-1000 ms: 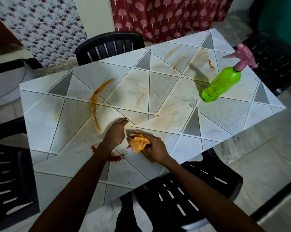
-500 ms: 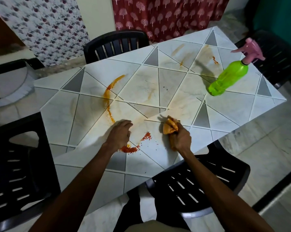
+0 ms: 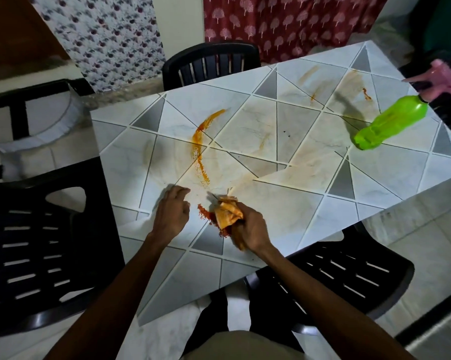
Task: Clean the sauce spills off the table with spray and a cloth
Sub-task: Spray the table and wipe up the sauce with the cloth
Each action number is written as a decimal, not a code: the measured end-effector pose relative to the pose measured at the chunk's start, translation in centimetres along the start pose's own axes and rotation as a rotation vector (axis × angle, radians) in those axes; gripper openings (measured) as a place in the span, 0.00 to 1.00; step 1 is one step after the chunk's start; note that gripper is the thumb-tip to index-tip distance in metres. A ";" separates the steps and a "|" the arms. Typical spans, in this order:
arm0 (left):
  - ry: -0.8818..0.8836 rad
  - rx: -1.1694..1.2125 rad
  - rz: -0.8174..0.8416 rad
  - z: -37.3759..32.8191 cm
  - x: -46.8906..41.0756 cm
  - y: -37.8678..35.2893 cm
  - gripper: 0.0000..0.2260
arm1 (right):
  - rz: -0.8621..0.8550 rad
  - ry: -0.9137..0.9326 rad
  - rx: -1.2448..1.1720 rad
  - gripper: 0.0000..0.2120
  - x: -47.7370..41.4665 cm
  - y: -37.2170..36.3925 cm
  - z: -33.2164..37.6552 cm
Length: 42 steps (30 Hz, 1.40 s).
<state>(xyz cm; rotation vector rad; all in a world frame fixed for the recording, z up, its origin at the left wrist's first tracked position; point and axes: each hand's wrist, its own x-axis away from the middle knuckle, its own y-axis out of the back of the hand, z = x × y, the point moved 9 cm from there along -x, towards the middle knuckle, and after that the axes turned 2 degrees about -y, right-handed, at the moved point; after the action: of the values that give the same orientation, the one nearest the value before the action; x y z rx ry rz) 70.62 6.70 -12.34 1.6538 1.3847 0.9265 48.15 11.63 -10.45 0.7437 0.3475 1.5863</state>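
My right hand (image 3: 250,229) grips a bunched orange-stained cloth (image 3: 227,213) and presses it onto a red sauce spill (image 3: 205,215) near the table's front edge. My left hand (image 3: 171,213) rests on the tabletop just left of the spill, its fingers loosely curled and holding nothing. A long orange sauce streak (image 3: 201,146) curves across the table (image 3: 297,203) above my hands. Fainter smears and a small orange mark (image 3: 366,94) lie at the far right. A green spray bottle (image 3: 390,123) with a pink trigger head (image 3: 437,77) stands at the right edge.
Black plastic chairs ring the table: one at the far side (image 3: 211,61), one at the left (image 3: 37,229), one under the front right edge (image 3: 336,271). A dark red patterned curtain (image 3: 284,22) hangs behind.
My right hand has swept the cloth leftward, back onto the red spill, which is now partly covered. My left hand stays planted on the table beside it.
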 end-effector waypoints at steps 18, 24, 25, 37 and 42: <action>0.165 -0.024 -0.008 4.3 0.4 0.8 0.19 | -0.116 -0.070 0.355 0.25 -19.7 11.2 2.4; 0.161 -0.003 -0.053 4.5 0.5 0.7 0.19 | 0.172 0.110 0.471 0.23 -16.8 1.7 5.1; 0.155 -0.006 -0.060 4.6 0.5 0.8 0.19 | 0.194 0.157 0.449 0.23 -15.2 0.3 5.6; 0.136 -0.075 0.005 3.5 0.6 1.3 0.21 | 0.216 0.256 0.261 0.24 -4.3 -1.5 4.6; 0.165 -0.105 0.076 2.6 2.0 1.0 0.21 | -0.089 0.187 0.128 0.21 -5.0 5.9 3.3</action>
<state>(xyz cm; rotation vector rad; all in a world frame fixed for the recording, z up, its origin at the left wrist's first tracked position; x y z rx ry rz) 73.70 8.29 -12.45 1.5888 1.3645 1.1823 45.75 5.18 -5.69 0.6692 0.6156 1.5634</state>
